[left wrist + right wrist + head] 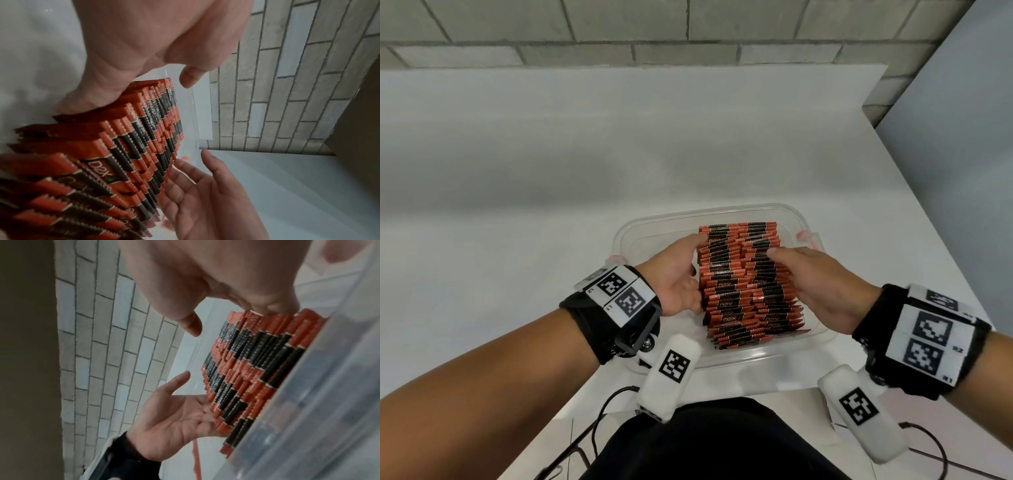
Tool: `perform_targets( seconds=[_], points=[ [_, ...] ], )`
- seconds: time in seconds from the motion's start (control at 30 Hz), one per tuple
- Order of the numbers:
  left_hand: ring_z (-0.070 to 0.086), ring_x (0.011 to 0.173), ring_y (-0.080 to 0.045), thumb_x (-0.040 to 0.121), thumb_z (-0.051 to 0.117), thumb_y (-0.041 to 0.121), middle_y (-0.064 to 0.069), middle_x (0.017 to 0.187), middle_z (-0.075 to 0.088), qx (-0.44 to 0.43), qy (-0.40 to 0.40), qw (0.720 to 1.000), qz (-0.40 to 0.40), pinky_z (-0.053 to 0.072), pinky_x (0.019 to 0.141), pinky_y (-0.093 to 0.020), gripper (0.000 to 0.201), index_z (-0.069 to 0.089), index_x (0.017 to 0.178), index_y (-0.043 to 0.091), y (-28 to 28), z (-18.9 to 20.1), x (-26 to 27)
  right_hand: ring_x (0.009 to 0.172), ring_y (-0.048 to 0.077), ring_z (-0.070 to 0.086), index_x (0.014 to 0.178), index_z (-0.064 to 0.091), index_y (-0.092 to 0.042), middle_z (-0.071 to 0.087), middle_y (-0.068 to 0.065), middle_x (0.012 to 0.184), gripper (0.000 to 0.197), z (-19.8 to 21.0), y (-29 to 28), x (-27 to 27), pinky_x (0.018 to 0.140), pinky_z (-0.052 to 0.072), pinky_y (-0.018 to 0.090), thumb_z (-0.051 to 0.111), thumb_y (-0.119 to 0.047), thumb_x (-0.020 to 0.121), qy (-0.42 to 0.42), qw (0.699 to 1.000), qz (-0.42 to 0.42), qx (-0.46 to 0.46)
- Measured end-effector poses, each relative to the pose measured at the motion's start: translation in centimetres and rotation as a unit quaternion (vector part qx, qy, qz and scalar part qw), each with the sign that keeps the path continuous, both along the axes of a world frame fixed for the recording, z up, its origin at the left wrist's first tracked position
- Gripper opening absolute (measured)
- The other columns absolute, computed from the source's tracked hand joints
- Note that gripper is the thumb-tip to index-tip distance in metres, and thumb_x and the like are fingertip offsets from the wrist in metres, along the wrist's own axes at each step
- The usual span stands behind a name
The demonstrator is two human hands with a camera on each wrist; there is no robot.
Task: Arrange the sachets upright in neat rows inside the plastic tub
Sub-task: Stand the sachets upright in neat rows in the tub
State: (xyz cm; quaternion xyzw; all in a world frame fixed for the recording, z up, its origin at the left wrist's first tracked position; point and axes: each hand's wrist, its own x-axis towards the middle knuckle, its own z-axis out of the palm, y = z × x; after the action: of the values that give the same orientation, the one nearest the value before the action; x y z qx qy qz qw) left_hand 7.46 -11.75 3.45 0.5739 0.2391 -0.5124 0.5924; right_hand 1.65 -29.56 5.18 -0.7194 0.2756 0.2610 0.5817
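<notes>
Several red-and-black sachets (743,281) stand upright in packed rows inside the clear plastic tub (774,207). My left hand (681,274) lies flat against the block's left side, fingers straight. Against the right side presses my right hand (808,277), also with straight fingers. In the left wrist view the left hand (144,48) touches the sachets (133,146), and the right hand (205,194) shows an open palm opposite. In the right wrist view the right hand (205,280) touches the sachets (257,366) behind the tub wall (308,402), facing the left hand (174,418).
The tub stands near the front of a white table (551,171). Pink latches (806,236) sit on the tub's rim. A grey brick wall (654,31) runs behind the table. Black cables (602,411) hang below the front edge. The table's right edge (928,219) runs close to the tub.
</notes>
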Motion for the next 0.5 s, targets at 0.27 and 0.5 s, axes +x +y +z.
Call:
perform_targets(
  seconds=[0.27, 0.5],
  points=[
    [0.059, 0.048, -0.016, 0.095, 0.043, 0.047, -0.002, 0.046, 0.059, 0.002, -0.014, 1.0, 0.013, 0.045, 0.069, -0.035, 0.041, 0.056, 0.095, 0.008, -0.7, 0.6, -1.1, 0.119, 0.014, 0.054, 0.114, 0.063, -0.023, 0.068, -0.008, 0.115, 0.031, 0.3, -0.4, -0.5, 0.114, 0.026, 0.038, 0.045, -0.041, 0.097, 0.035, 0.999, -0.011, 0.015],
    [0.021, 0.14, -0.042, 0.091, 0.044, 0.054, -0.022, 0.145, 0.024, 0.005, 0.013, 1.0, -0.012, 0.015, 0.115, -0.058, 0.072, 0.036, 0.143, 0.004, -0.4, 0.3, -1.3, 0.122, 0.017, 0.052, 0.111, 0.064, -0.024, 0.066, -0.006, 0.119, 0.03, 0.0, -0.4, -0.3, 0.115, 0.026, 0.041, 0.046, -0.043, 0.096, 0.05, 0.998, -0.011, 0.019]
  ],
)
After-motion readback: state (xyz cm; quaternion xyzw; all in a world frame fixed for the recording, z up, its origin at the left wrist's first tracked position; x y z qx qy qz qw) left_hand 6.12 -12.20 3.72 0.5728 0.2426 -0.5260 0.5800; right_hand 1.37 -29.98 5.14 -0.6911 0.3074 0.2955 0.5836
